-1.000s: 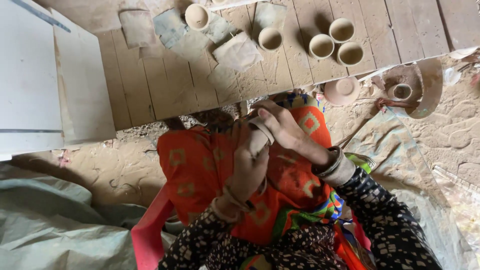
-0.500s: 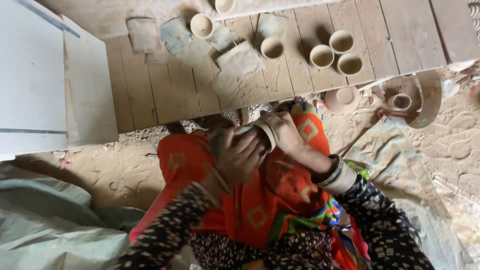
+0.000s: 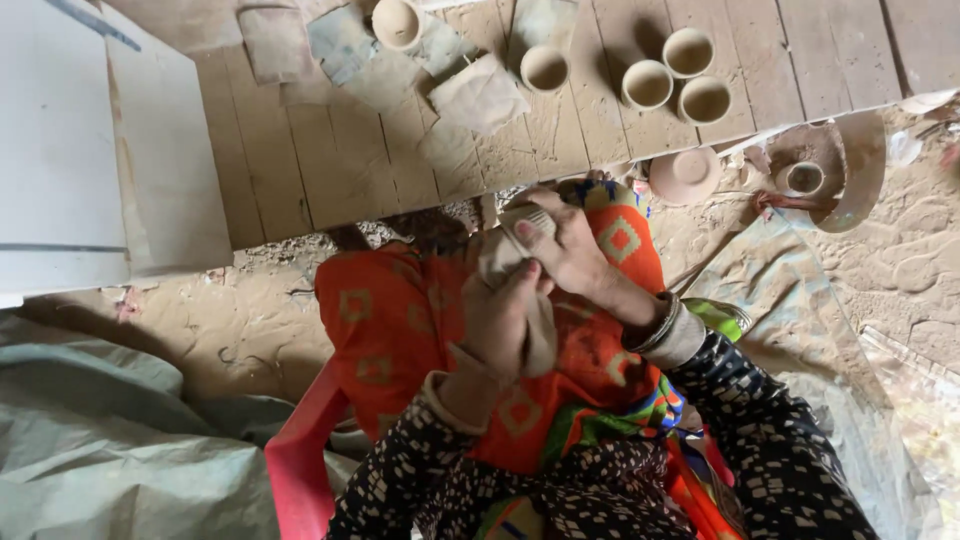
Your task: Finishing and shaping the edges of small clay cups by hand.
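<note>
A soft beige clay piece (image 3: 503, 252) is held between both my hands above my lap, which is draped in an orange patterned cloth (image 3: 380, 320). My left hand (image 3: 497, 328), smeared with clay, wraps the lower part of the piece. My right hand (image 3: 572, 255) grips its upper end, the thumb pressed on top. Bangles sit on my right wrist. The underside of the clay is hidden by my fingers.
A wooden board (image 3: 330, 150) ahead carries several small clay cups (image 3: 647, 85) and flat clay slabs (image 3: 480, 95). A shallow dish (image 3: 685, 175) and a small cup (image 3: 803, 178) lie on sandy ground at right. A white panel (image 3: 60, 140) stands left; a grey tarp (image 3: 100, 440) and red chair (image 3: 300, 450) below.
My left hand has slid lower around the clay piece, while the right hand stays on its top end. The view has shifted slightly.
</note>
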